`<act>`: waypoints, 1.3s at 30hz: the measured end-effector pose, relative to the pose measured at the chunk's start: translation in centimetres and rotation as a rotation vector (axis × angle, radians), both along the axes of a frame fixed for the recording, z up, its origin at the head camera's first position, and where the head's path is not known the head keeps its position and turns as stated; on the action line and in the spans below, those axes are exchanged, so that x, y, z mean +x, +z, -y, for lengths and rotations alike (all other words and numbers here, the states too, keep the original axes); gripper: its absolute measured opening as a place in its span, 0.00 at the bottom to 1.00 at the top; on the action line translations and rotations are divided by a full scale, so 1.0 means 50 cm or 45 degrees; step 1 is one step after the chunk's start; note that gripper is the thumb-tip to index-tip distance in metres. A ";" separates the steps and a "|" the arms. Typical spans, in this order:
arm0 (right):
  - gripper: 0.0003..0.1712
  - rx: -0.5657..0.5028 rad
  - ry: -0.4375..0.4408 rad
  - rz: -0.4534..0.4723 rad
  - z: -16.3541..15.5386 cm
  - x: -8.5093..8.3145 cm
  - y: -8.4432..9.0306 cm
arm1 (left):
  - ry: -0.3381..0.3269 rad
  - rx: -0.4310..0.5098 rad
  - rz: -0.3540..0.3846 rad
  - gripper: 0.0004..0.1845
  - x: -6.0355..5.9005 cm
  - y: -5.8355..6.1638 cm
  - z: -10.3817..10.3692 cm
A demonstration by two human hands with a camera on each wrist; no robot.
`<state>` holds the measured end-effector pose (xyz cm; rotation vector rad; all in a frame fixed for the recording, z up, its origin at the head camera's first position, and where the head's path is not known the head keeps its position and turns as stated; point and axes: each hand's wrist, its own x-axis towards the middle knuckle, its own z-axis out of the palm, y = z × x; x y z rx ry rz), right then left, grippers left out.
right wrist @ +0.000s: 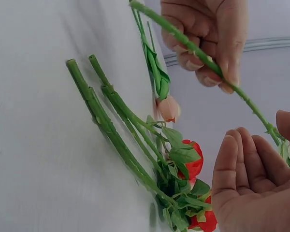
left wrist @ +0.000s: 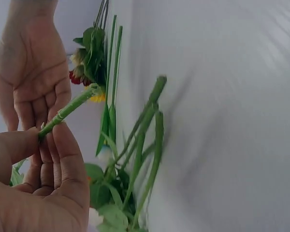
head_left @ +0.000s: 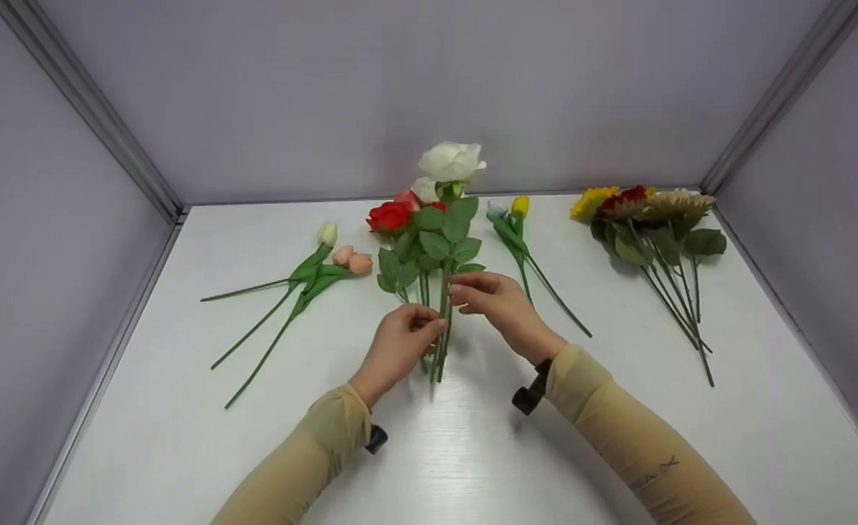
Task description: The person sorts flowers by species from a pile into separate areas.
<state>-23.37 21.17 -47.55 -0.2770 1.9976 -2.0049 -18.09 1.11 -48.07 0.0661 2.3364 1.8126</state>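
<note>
Head view: left hand [head_left: 398, 346] pinching the white rose's stem [head_left: 443, 321] between thumb and fingertips; right hand [head_left: 496, 300] pinching the same stem just above, fingers loosely curled. White rose [head_left: 452, 161] raised upright, ruffled fabric bloom, smooth green plastic stem, matte oval leaves. Beneath it on the glossy white table [head_left: 472, 452], red roses [head_left: 389, 216]. Left of the white rose, pale tulips [head_left: 341, 251]; right of it, a yellow tulip [head_left: 520, 206], farther right sunflowers [head_left: 644, 204].
</note>
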 end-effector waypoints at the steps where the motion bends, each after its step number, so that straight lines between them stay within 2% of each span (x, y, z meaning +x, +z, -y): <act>1: 0.28 -0.025 -0.024 0.018 -0.006 -0.001 0.001 | -0.019 0.005 -0.008 0.12 -0.001 -0.004 -0.014; 5: 0.29 -0.071 -0.130 0.049 -0.023 -0.002 0.003 | -0.062 0.022 -0.018 0.11 -0.001 -0.018 -0.057; 9: 0.24 -0.041 -0.209 0.052 -0.036 -0.003 -0.001 | -0.081 0.026 -0.004 0.11 -0.001 -0.029 -0.081; 14: 0.20 -0.015 -0.239 0.056 -0.038 -0.006 -0.005 | -0.124 0.047 0.035 0.12 0.008 -0.039 -0.080; 19: 0.17 -0.030 -0.263 0.052 -0.034 -0.010 -0.004 | -0.179 0.009 0.068 0.14 0.027 -0.053 -0.069; 25: 0.19 -0.041 -0.242 0.048 -0.027 -0.010 -0.008 | -0.175 -0.007 0.090 0.14 0.041 -0.059 -0.061; 34: 0.20 -0.042 -0.228 0.034 -0.009 -0.015 -0.013 | -0.122 -0.040 -0.007 0.11 0.036 -0.056 -0.053; 37: 0.21 -0.004 -0.188 -0.009 -0.003 -0.017 -0.014 | -0.113 -0.052 -0.008 0.10 0.032 -0.051 -0.045; 39: 0.22 0.065 -0.154 -0.079 -0.001 -0.016 -0.015 | -0.103 -0.062 -0.015 0.10 0.027 -0.046 -0.036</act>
